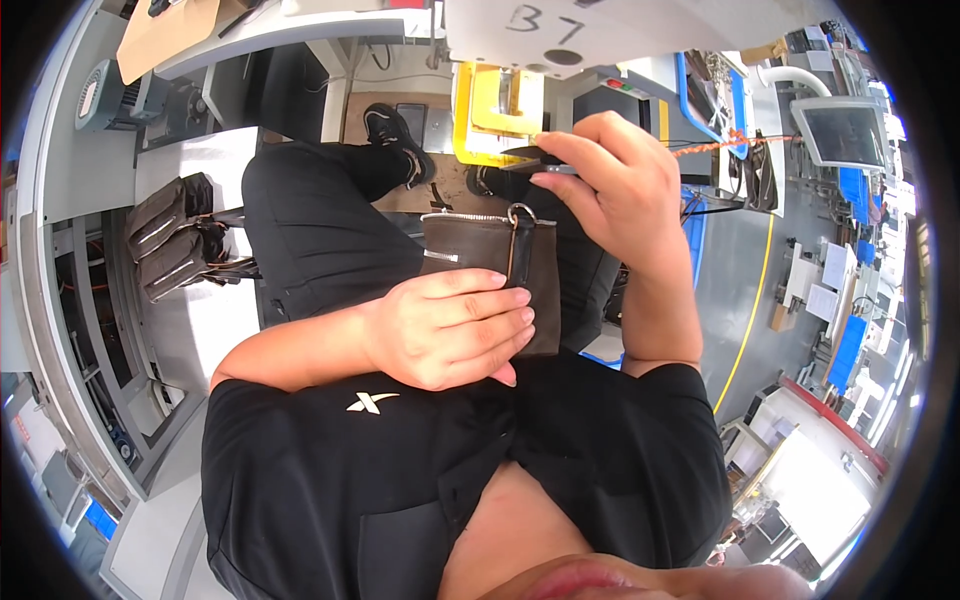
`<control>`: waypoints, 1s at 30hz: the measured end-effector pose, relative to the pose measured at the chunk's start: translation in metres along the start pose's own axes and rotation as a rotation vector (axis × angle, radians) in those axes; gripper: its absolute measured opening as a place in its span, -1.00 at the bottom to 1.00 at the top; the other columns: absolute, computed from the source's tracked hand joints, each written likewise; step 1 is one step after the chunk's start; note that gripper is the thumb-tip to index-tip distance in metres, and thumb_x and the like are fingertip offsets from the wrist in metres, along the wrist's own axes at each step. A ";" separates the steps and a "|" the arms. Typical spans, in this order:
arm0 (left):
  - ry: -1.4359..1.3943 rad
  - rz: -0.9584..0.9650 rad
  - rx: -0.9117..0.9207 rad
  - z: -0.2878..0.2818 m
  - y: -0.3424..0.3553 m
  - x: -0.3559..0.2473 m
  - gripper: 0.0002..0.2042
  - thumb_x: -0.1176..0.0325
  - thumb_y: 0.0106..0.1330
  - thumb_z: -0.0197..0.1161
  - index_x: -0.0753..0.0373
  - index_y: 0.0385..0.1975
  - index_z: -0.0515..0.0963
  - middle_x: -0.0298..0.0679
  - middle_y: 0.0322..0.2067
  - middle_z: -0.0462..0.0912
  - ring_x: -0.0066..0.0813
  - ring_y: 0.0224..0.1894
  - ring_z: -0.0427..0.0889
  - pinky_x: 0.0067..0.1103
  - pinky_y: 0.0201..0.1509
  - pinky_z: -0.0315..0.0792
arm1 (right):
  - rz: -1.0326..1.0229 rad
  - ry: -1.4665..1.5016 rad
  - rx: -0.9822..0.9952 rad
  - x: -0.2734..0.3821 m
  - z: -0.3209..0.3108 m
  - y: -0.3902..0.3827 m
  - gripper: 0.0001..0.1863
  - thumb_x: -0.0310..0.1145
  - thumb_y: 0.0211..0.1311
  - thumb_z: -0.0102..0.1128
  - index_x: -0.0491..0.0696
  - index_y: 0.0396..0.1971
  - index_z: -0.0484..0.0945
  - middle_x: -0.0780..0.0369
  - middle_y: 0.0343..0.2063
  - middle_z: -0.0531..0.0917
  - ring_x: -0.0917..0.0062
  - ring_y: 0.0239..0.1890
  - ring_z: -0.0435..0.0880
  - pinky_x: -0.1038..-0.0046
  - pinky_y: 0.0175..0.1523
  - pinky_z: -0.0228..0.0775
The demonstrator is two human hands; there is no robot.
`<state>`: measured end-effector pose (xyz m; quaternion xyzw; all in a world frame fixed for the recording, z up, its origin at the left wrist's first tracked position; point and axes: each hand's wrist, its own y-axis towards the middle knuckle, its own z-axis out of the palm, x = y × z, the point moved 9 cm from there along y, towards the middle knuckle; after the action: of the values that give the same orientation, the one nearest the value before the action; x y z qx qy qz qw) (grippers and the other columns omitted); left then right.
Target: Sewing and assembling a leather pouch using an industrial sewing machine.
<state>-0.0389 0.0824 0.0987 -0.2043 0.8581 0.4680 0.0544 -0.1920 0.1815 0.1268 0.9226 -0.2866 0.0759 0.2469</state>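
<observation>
My left hand is wrapped across a brown pouch held upright against my body. The pouch has silver zips and a dark strap hanging from a metal ring at its top. Above and right of it, my right hand pinches a dark, flat item between thumb and forefinger, in front of a yellow fixture; I cannot make out exactly what the item is.
Brown bags lie on a pale surface at left. A white machine overhangs the yellow fixture. A monitor and an orange coiled cord are at right. My feet rest below the bench.
</observation>
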 end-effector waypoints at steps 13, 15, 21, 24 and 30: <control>0.001 0.005 -0.001 -0.002 -0.003 -0.002 -0.63 0.06 0.37 0.34 0.31 -0.25 0.71 -0.17 -0.19 0.76 -0.24 -0.03 0.75 -0.31 0.12 0.60 | 0.068 0.164 -0.114 -0.014 -0.002 -0.010 -0.64 -0.43 -0.19 0.62 -0.11 -0.29 0.73 0.24 -0.45 0.63 0.44 -0.48 0.61 0.44 -0.40 0.42; 0.017 0.014 -0.006 -0.002 -0.002 -0.002 -0.64 0.05 0.38 0.33 0.31 -0.25 0.72 -0.18 -0.19 0.76 -0.24 -0.03 0.75 -0.31 0.12 0.60 | 0.044 0.158 -0.081 -0.012 0.003 -0.010 -0.64 -0.43 -0.19 0.62 -0.12 -0.30 0.73 0.24 -0.45 0.63 0.43 -0.49 0.61 0.44 -0.41 0.42; 0.001 0.024 0.007 0.000 0.001 -0.002 -0.64 0.05 0.40 0.30 0.29 -0.25 0.72 -0.20 -0.18 0.76 -0.26 -0.03 0.75 -0.31 0.13 0.60 | 0.012 0.182 -0.107 -0.010 0.015 -0.012 -0.69 -0.37 -0.13 0.59 -0.02 -0.31 0.72 0.30 -0.45 0.63 0.38 -0.47 0.62 0.42 -0.39 0.43; -0.002 0.044 0.011 -0.001 0.002 -0.003 -0.64 0.04 0.41 0.30 0.28 -0.26 0.72 -0.21 -0.18 0.76 -0.26 -0.04 0.75 -0.31 0.13 0.60 | 0.080 0.224 -0.158 -0.022 0.007 -0.021 -0.68 -0.36 -0.09 0.59 -0.03 -0.26 0.72 0.28 -0.43 0.65 0.42 -0.46 0.63 0.45 -0.37 0.45; -0.019 0.014 0.022 -0.006 -0.002 -0.004 -0.64 0.10 0.30 0.38 0.34 -0.19 0.68 -0.18 -0.18 0.75 -0.22 -0.03 0.75 -0.32 0.12 0.61 | 0.786 0.119 -0.455 -0.129 -0.002 -0.075 -0.65 -0.17 0.27 0.41 -0.09 -0.07 0.70 0.19 -0.29 0.73 0.47 -0.28 0.66 0.39 -0.11 0.51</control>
<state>-0.0343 0.0780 0.1016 -0.1932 0.8640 0.4608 0.0616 -0.2554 0.2992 0.0611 0.6600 -0.6097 0.1520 0.4119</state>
